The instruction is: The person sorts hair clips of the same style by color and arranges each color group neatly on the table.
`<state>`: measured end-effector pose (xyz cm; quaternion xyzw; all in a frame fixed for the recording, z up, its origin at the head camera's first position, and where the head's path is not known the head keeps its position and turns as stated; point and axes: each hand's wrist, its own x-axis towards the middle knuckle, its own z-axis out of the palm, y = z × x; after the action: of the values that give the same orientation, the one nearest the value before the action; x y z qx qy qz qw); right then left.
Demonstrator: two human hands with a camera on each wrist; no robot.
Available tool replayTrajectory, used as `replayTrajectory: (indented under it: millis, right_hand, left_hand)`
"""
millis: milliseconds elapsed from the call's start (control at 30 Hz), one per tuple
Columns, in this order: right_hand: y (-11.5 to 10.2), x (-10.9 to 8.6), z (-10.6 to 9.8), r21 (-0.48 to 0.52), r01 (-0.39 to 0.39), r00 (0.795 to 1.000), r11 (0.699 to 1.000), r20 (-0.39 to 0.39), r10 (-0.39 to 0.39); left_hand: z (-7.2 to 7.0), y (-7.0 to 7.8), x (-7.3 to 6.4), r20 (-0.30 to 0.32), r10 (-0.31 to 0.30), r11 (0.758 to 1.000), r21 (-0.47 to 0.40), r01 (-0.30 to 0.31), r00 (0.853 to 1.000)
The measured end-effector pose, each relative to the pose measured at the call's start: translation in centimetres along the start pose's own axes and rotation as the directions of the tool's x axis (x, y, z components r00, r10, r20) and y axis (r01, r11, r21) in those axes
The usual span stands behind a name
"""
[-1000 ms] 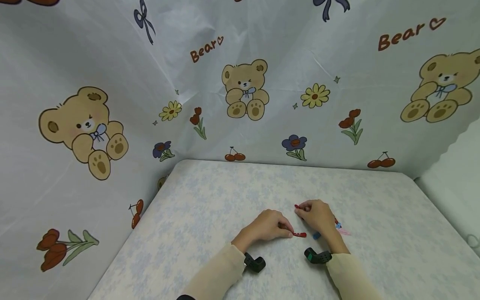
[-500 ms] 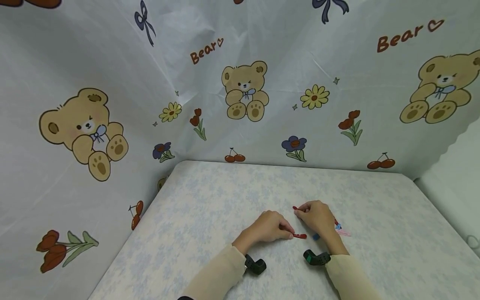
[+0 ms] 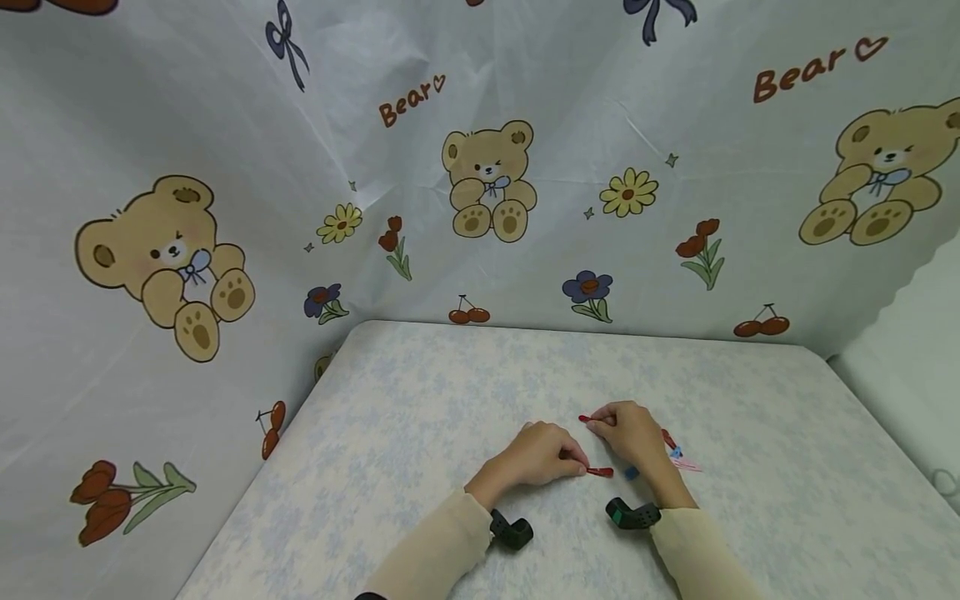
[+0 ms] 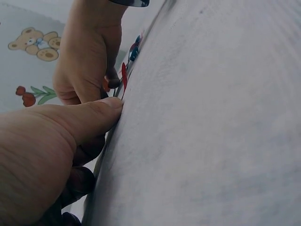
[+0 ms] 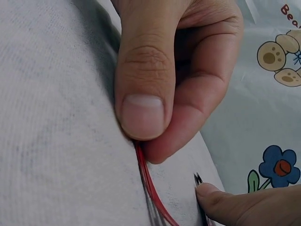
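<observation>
In the head view my left hand (image 3: 542,454) pinches the near end of a slim red hair clip (image 3: 602,472), whose wide end points right. Thumb and finger of my right hand (image 3: 632,435) pinch a second red hair clip (image 3: 584,418), which sticks out to the left, farther back on the table. The right wrist view shows this clip (image 5: 153,193) as a thin curved red strip below the thumb. Dark narrow tips (image 5: 198,179) show at the left hand's fingertips there. In the left wrist view a red clip (image 4: 124,77) rises just past the left thumb.
Behind the right wrist lie another red piece (image 3: 667,438), a light blue bow-like piece (image 3: 677,452) and a pink strip (image 3: 687,466). A small dark blue piece (image 3: 632,472) lies between the hands. A bear-print curtain (image 3: 562,250) hangs along the table's (image 3: 450,375) far edge.
My right hand has shifted slightly left, and its red hair clip now reaches farther left and a little nearer. More of the red piece behind that wrist shows. The left hand is nearly still.
</observation>
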<state>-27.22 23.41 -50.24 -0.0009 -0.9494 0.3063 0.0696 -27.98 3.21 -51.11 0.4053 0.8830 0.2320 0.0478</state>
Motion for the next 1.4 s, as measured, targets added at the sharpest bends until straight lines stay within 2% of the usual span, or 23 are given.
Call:
replayTrajectory:
  millis: [400,600,900,1200,1400]
  right_hand:
    - [0.4,-0.1,0.4,0.03,0.024,0.999,0.999,0.024,-0.024]
    - [0.5,0.0,0.4,0.058,0.02,1.0,0.998,-0.007,-0.02]
    - [-0.2,0.5,-0.4,0.11,0.023,0.999,0.994,-0.032,-0.02]
    - [-0.4,0.6,-1.2,0.163,0.002,1.0,0.987,-0.008,-0.001]
    - [-0.4,0.5,-1.3,0.154,-0.003,1.0,0.988,-0.015,0.005]
  left_hand:
    - [0.1,0.6,-0.2,0.007,-0.01,1.0,0.0,0.01,1.0]
    - [0.3,0.7,-0.1,-0.009,-0.017,1.0,0.004,0.017,1.0]
    - [-0.1,0.9,0.2,-0.043,0.0,1.0,0.009,0.0,0.999]
    - [0.0,1.1,0.2,-0.029,-0.031,0.999,0.042,0.032,0.999]
    - [-0.1,1.7,0.3,0.042,-0.091,0.993,0.077,0.087,0.995]
